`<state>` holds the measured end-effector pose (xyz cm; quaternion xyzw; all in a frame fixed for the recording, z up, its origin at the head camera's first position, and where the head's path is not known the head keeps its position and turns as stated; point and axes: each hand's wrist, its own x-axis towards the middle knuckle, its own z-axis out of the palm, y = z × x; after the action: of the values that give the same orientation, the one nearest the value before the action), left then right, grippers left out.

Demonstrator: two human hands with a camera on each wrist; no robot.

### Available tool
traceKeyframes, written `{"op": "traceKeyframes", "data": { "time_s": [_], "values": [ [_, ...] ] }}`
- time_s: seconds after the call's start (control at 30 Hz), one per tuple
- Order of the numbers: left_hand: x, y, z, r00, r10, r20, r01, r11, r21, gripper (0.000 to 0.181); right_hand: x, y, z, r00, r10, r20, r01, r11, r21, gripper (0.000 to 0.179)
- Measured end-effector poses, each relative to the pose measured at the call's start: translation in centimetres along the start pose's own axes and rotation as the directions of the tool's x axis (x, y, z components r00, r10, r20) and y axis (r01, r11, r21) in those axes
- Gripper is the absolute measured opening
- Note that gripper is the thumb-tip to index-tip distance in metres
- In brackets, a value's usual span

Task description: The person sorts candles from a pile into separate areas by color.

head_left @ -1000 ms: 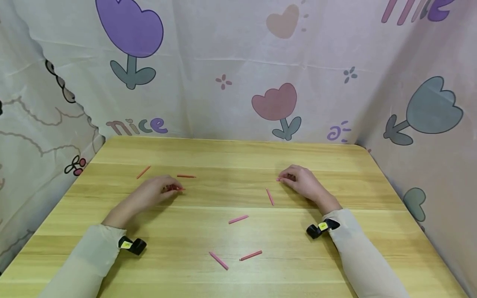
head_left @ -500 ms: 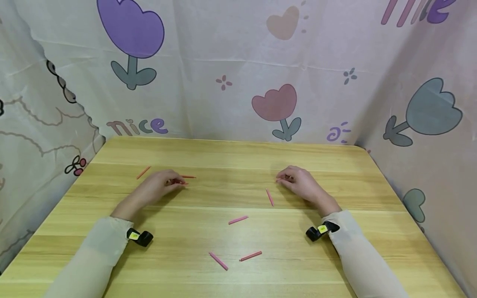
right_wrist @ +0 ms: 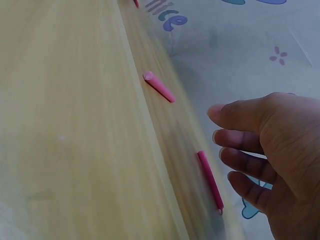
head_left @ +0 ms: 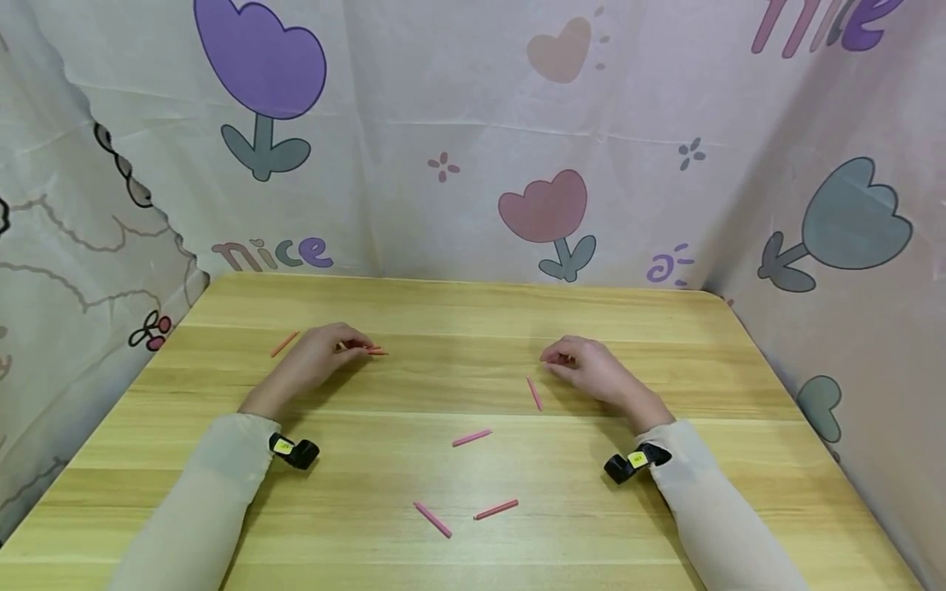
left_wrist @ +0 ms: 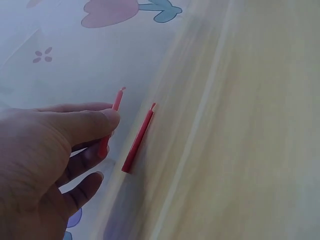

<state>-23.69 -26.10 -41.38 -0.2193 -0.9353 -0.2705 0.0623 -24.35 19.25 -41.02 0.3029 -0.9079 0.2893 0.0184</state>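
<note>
My left hand [head_left: 318,359] pinches a thin red candle [left_wrist: 116,102] between thumb and fingertips, its wick tip pointing up in the left wrist view. Right beside it, a second red candle [left_wrist: 138,140] lies on the table. My right hand [head_left: 587,369] hovers low at the right with fingers loosely bent; nothing shows between them in the right wrist view. Below those fingers a dark pink candle [right_wrist: 210,181] lies on the wood, hidden by the hand in the head view. Just left of this hand, another pink candle [head_left: 534,394] lies on the table.
An orange-red candle [head_left: 284,344] lies behind the left forearm. Toward the front are a pink candle [head_left: 471,438], a second pink one [head_left: 432,520] and a red one [head_left: 496,510]. A printed curtain [head_left: 414,205] borders the wooden table [head_left: 443,312] at back and sides.
My left hand has moved right and farther back, bringing its candle up to the lying red one. My right hand has shifted slightly left, and the pink tip at its fingers no longer sticks out.
</note>
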Motion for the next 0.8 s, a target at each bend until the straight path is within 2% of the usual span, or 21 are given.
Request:
{"op": "traceKeyframes", "data": {
  "time_s": [0.27,0.57,0.7,0.8],
  "values": [
    [1.0,-0.8,0.5,1.0,-0.008,-0.016,0.007,1.0,-0.021,0.014,0.0,0.0,0.0,0.998,0.005,0.064,-0.009,0.998,0.061,0.016],
    [1.1,-1.6,0.8,0.999,-0.048,-0.02,0.047,0.998,-0.053,0.017,-0.1,-0.7,0.2,0.99,0.006,0.138,-0.026,0.99,0.139,0.025],
    [1.1,-1.7,1.0,0.999,-0.053,-0.007,0.053,0.997,-0.052,0.017,-0.2,-0.8,0.2,0.984,-0.033,0.173,0.009,0.991,0.136,0.027],
    [1.2,-1.7,1.1,0.998,-0.062,-0.004,0.062,0.997,-0.055,0.017,-0.1,-0.8,0.1,0.977,-0.09,0.192,0.066,0.99,0.128,0.027]
  ]
}}
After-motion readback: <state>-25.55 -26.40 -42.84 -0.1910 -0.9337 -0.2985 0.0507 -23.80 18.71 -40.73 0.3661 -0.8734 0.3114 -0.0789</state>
